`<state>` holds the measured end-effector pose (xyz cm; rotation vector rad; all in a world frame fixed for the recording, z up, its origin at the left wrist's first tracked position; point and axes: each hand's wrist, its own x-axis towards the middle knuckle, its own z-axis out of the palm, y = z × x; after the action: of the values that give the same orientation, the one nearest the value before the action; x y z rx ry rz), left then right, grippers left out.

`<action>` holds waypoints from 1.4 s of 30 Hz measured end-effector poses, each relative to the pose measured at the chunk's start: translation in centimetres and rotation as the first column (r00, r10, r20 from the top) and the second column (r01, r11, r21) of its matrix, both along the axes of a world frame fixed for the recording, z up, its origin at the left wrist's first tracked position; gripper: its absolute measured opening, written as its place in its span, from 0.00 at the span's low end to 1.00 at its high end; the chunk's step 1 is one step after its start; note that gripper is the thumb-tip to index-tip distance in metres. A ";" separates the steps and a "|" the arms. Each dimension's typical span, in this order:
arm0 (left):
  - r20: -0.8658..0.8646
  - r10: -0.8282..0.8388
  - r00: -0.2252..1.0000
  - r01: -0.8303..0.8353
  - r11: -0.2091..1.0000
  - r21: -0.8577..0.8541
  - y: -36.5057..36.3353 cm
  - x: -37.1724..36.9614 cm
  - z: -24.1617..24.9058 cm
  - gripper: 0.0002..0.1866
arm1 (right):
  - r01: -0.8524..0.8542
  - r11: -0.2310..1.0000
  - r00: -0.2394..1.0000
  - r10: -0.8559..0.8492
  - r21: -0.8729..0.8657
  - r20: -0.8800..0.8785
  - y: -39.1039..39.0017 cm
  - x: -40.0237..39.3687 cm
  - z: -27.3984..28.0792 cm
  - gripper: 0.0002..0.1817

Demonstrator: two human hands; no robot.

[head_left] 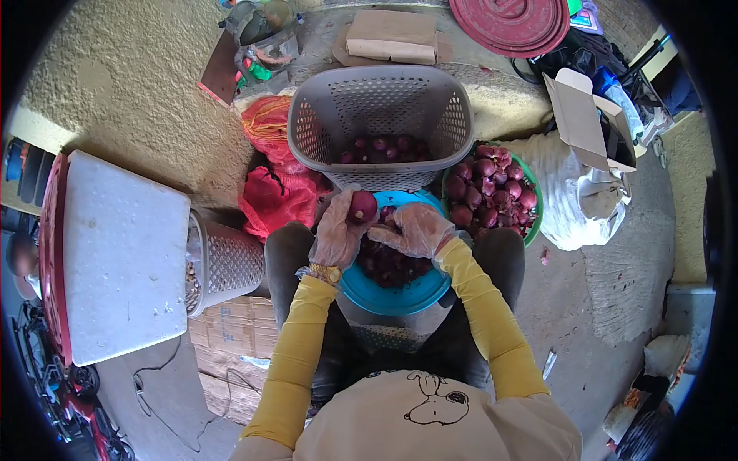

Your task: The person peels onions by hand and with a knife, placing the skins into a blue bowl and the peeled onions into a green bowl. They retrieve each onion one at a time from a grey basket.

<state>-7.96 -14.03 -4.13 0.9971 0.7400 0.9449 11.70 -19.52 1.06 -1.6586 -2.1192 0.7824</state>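
Note:
My left hand (337,230), in a clear plastic glove, is closed around a red onion (363,207). Close beside it, my gloved right hand (419,229) has its fingers bent toward the onion, with a dark purple bit at the fingertips that I cannot make out. Both hands are over a blue basin (403,301) holding dark red onion skins (393,269). Beyond it stands a tall grey perforated basket (380,165) with several onions (384,146) at its bottom. On the right, a green-rimmed tub (538,207) is heaped with red onions (492,184).
Red mesh sacks (283,196) lie left of the basket. Farther left, a white foam board (127,257) stands beside another perforated basket (231,257). A white sack (569,192) and an opened carton (580,123) are at right. A red lid (511,23) lies at the back.

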 end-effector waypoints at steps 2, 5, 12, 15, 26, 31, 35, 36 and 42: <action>0.150 0.026 0.988 0.000 0.985 -0.171 0.1 0.2 0.9 0.16 | 0.008 0.986 0.987 0.018 -0.167 0.158 0.2 0.4 -0.1 0.35; 0.315 0.218 0.924 -0.032 0.863 -0.505 0.4 0.2 1.6 0.23 | 0.073 0.970 0.978 -0.024 -0.234 0.208 -0.2 0.8 -0.8 0.38; 0.419 0.167 0.893 0.045 0.891 -0.453 0.6 -0.3 1.1 0.24 | 0.221 0.924 0.892 -0.061 -0.313 0.449 0.1 0.3 -2.4 0.40; 0.538 0.191 0.821 0.153 0.835 -0.529 1.0 -0.3 1.3 0.21 | 0.238 0.904 0.867 -0.033 -0.355 0.497 -0.1 0.2 -0.6 0.40; 0.589 0.331 0.737 0.206 0.721 -0.662 0.6 -0.3 3.0 0.27 | 0.265 0.896 0.882 -0.075 -0.356 0.466 -0.5 0.1 -2.4 0.36; 0.521 0.206 0.828 0.133 0.830 -0.541 0.1 0.0 2.7 0.31 | 0.250 0.895 0.884 -0.056 -0.370 0.464 -0.7 0.0 -2.9 0.34; 0.485 0.321 0.814 0.031 0.809 -0.587 0.8 0.6 -1.1 0.27 | 0.247 0.859 0.882 -0.007 -0.449 0.471 -0.8 0.0 -2.5 0.33; 0.426 0.204 0.881 0.008 0.895 -0.446 1.1 0.8 -1.6 0.25 | 0.245 0.860 0.883 -0.007 -0.447 0.470 -0.9 0.0 -2.5 0.33; 0.138 0.096 0.986 -0.046 0.943 -0.329 6.1 3.9 0.6 0.24 | 0.251 0.834 0.889 0.002 -0.492 0.457 -1.1 0.4 -3.0 0.31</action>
<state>-4.08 -7.94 -3.56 0.6055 0.7773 0.9146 12.09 -20.64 -1.93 -2.4557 -2.1531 1.1276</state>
